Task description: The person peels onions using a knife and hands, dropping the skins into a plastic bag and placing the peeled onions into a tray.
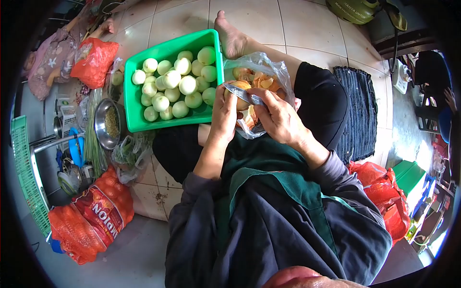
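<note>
My left hand is closed around a brown-skinned onion, held over a clear plastic bag. My right hand grips a knife, and its blade lies across the onion. The handle is mostly hidden by my fingers. Below and behind both hands, the plastic bag holds orange-brown onion skins. To the left of the bag stands a green plastic basin with many pale peeled onions piled in it.
Left of the basin are a metal bowl of chopped bits, long green stalks and a red bag. A red mesh sack lies lower left, another red sack at right. A dark woven mat is beside my knee. Another person's hand shows far right.
</note>
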{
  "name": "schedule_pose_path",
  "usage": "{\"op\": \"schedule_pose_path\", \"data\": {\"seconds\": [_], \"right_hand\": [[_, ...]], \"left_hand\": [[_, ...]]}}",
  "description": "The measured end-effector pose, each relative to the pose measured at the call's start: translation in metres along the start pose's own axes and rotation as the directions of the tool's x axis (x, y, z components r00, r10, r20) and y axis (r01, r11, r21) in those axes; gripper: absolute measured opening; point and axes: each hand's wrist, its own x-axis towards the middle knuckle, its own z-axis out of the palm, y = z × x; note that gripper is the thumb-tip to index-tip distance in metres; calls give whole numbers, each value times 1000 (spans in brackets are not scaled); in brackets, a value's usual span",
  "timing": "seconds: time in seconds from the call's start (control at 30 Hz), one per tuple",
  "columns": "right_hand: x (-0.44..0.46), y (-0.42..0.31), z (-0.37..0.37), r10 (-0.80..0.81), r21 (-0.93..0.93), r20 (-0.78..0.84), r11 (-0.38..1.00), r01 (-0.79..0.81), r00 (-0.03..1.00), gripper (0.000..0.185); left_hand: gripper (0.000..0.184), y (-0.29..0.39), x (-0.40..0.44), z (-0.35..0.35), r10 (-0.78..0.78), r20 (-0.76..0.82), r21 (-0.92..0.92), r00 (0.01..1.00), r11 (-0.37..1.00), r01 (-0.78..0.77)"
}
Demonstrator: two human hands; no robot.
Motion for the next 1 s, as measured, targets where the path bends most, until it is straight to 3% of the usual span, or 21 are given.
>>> {"op": "schedule_pose_path", "data": {"seconds": [0.33, 0.37, 0.43, 0.47, 0.57, 0.7, 0.9, 1.0], "right_hand": [[4, 8, 9, 147, 156, -103, 979, -130, 984, 30], [3, 8, 2, 287, 138, -35, 950, -280, 957, 27], [3, 23, 3, 367, 276, -42, 898, -343, 929, 27], [2, 33, 3, 327, 248, -41, 919, -307, 944, 27], [2, 44, 3, 442, 293, 42, 852, -434, 896, 28], [-3, 62, 13, 456, 285, -28, 857, -430, 890, 33], [-9, 85, 11, 575, 246, 20, 790, -561, 818, 37], [-11, 68, -2, 569, 262, 63, 784, -563, 820, 34]], "left_hand": [[37, -14, 5, -5, 116, 20, 63, 993, 991, -117], [36, -13, 3, -5, 100, 24, 52, 995, 994, -101], [35, -7, -2, -2, 68, 28, 29, 997, 997, -69], [36, -5, -2, -4, 65, 42, 22, 997, 998, -66], [36, -6, 0, -10, -19, 119, -203, 993, 978, 43], [37, -4, 0, -14, -92, 259, -443, 962, 874, 202], [47, -4, 9, -22, -98, 341, -617, 935, 727, 301], [44, -6, 14, -19, -150, 258, -583, 954, 763, 278]]}}
